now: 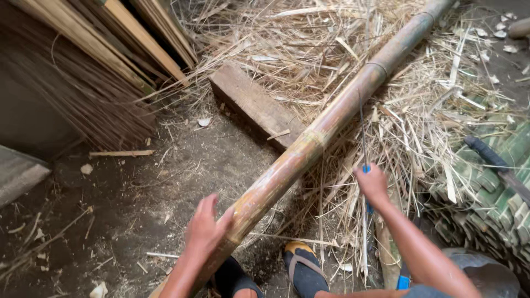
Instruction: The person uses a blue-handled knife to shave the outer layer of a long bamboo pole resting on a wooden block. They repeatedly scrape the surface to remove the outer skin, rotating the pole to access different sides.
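Dirt floor (138, 198) strewn with shavings (408, 127): whole bamboo pole (326, 127) slants across wood block (254, 105), left hand (205, 227) laid open on its near end, right hand (372, 183) clenched on blue-handled thin tool (364, 144) beside it, pole uncut, split strips (486, 193) stacked right.

Your clearest room is the bare dirt floor (138, 187) left of the bamboo pole (309, 146), which cuts diagonally across the middle and rests on a wood block (251, 102). Right of the pole, loose straw (419, 132) clutters the ground. Stacked green strips (491, 193) with a knife (497, 165) on top wall off the right edge, and leaning slats (110, 38) close the upper left.
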